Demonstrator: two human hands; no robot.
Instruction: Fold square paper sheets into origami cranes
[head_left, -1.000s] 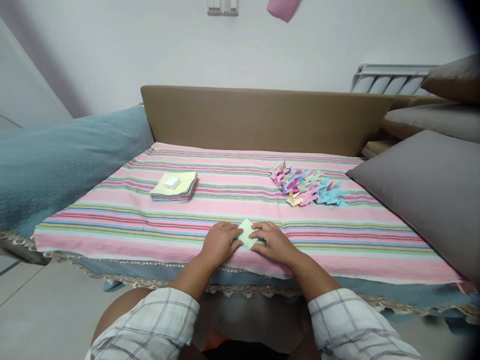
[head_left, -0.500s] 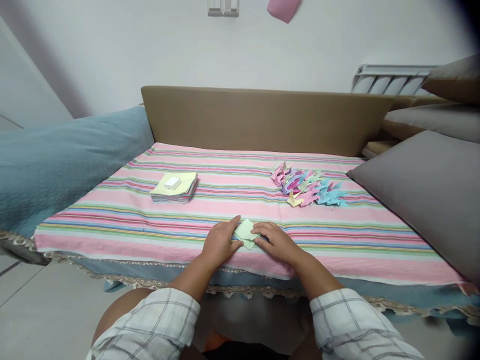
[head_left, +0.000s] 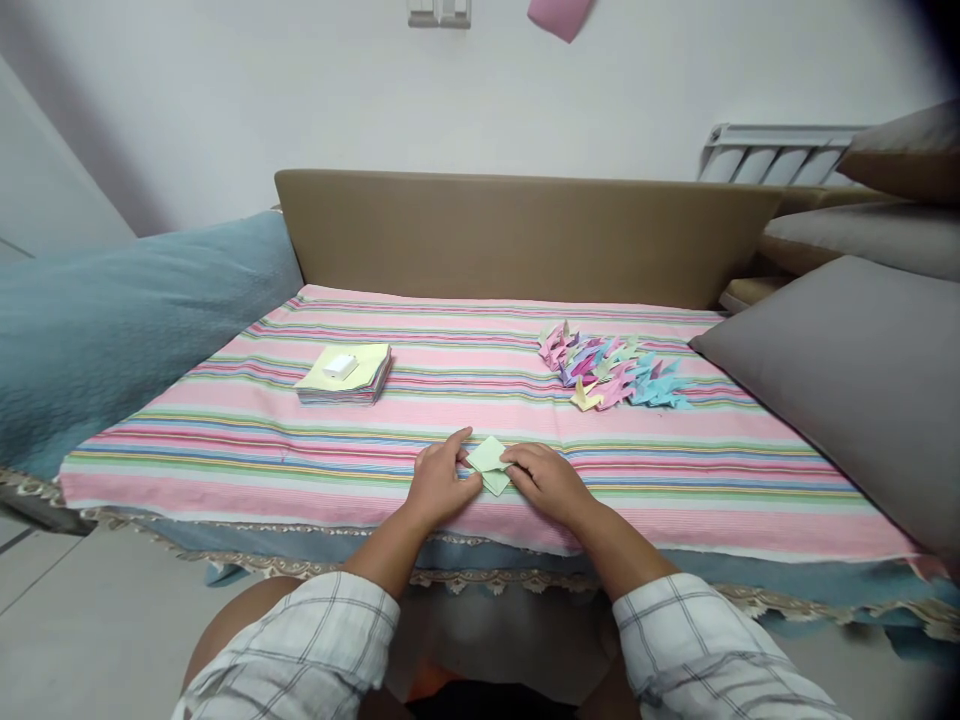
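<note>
A small pale green folded paper (head_left: 491,464) lies as a diamond on the striped cloth, close to the seat's front edge. My right hand (head_left: 549,484) pinches its right corner and a flap between thumb and fingers. At the left side, my left hand (head_left: 441,482) rests on the cloth with thumb and index finger spread; its thumb tip touches or nearly touches the paper's lower left edge. Beyond my right hand lies a cluster of folded paper cranes (head_left: 611,370) in pink, purple, blue and yellow.
To the left stands a stack of square paper sheets (head_left: 345,388) with a small white box (head_left: 340,367) on top. Grey cushions (head_left: 847,380) lean at the right. A blue-covered armrest (head_left: 142,320) borders the left, and a brown backrest (head_left: 525,235) the rear.
The right fingers have closed on the paper's right corner and a flap there is slightly lifted. The left index finger has drawn back a little from the paper. The whole view has shifted slightly.
</note>
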